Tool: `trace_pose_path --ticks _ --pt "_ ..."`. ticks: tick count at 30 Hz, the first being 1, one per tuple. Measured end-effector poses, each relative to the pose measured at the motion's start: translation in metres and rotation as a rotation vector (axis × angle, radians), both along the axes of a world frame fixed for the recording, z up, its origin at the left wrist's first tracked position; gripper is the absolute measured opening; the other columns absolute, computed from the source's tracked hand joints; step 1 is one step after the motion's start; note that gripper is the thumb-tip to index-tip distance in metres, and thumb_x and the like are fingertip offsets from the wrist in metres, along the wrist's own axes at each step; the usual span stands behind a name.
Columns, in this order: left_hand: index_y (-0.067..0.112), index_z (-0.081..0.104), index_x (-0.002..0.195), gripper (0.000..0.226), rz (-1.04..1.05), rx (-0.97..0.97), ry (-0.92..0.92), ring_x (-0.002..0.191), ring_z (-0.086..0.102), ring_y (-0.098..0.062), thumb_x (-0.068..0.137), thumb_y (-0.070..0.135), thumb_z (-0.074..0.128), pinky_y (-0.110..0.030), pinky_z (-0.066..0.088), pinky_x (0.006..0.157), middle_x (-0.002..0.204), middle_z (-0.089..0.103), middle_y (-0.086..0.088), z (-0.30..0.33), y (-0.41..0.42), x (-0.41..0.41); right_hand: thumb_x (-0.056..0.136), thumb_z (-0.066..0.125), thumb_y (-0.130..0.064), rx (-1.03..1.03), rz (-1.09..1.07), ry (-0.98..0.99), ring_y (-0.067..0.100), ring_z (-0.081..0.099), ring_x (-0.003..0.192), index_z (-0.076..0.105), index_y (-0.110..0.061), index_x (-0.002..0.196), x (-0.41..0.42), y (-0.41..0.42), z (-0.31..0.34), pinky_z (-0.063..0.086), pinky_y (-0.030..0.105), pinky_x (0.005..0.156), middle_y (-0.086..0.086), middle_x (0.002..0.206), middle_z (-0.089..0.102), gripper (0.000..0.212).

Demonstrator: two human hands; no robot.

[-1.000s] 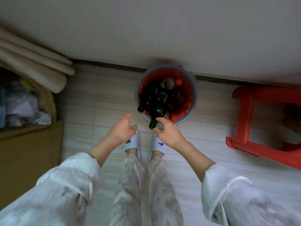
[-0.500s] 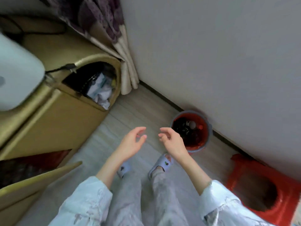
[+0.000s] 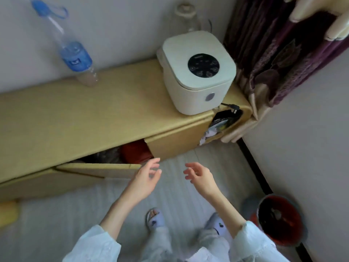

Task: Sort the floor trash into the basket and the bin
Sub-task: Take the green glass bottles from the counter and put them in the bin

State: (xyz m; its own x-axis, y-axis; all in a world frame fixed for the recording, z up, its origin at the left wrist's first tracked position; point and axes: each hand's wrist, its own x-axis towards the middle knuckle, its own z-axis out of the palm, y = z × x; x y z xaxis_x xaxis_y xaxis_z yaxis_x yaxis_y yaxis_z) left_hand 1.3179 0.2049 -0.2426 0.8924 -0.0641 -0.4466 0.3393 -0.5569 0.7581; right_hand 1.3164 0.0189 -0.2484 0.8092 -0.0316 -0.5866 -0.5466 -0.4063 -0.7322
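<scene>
Both my hands hang empty over the pale floor, fingers loosely spread: my left hand (image 3: 145, 179) just in front of the open cabinet door (image 3: 98, 168), my right hand (image 3: 201, 176) beside it. The bin (image 3: 279, 220) with its red liner stands by the wall at my right, beyond my slipper (image 3: 217, 224) (dark contents, too blurred to name). A white rice cooker (image 3: 196, 72) and a water bottle (image 3: 73, 52) stand on the low yellow cabinet (image 3: 75, 118).
</scene>
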Motion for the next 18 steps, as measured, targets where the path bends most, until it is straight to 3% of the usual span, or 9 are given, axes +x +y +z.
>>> trace_pose_path --ticks 3,7,12,15,18 --pt "0.009 0.05 0.126 0.034 0.157 0.057 -0.061 0.091 0.057 -0.016 0.092 0.009 0.052 -0.023 0.041 0.081 0.118 0.058 -0.011 0.017 0.091 0.01 0.094 0.046 -0.015 0.057 0.17 -0.028 0.014 0.063 0.077 0.06 -0.011 0.112 0.025 0.085 0.011 0.05 0.027 0.075 0.005 0.095 0.067 0.022" --pt "0.007 0.052 0.125 0.033 0.327 0.114 -0.11 0.091 0.055 -0.016 0.093 0.011 0.051 -0.017 0.036 0.079 0.113 0.06 -0.006 0.036 0.17 0.022 0.094 0.047 -0.017 0.061 0.322 -0.104 0.021 0.066 0.093 0.06 -0.014 0.115 0.07 0.156 0.031 0.051 0.036 0.087 0.008 0.101 0.069 0.024" --pt "0.011 0.052 0.125 0.032 0.404 0.105 -0.118 0.101 0.055 -0.014 0.094 0.014 0.05 -0.019 0.036 0.088 0.114 0.059 -0.001 0.046 0.214 0.048 0.095 0.044 -0.011 0.042 0.394 -0.184 0.019 0.064 0.08 0.06 -0.008 0.114 0.135 0.201 0.058 0.049 0.021 0.069 0.01 0.099 0.068 0.025" --pt "0.014 0.05 0.127 0.033 0.411 0.079 -0.152 0.106 0.053 -0.011 0.094 0.019 0.049 -0.019 0.036 0.091 0.116 0.056 0.002 0.057 0.231 0.083 0.094 0.045 -0.011 0.0 0.406 -0.309 0.02 0.065 0.081 0.063 -0.007 0.11 0.191 0.224 0.078 0.052 0.03 0.078 0.013 0.1 0.07 0.024" --pt "0.012 0.052 0.126 0.032 0.469 0.096 -0.226 0.101 0.051 -0.009 0.094 0.016 0.049 -0.013 0.035 0.086 0.113 0.055 0.004 0.073 0.248 0.124 0.093 0.048 -0.014 -0.051 0.42 -0.467 0.023 0.066 0.09 0.065 -0.009 0.107 0.25 0.257 0.101 0.051 0.037 0.088 0.011 0.096 0.072 0.023"
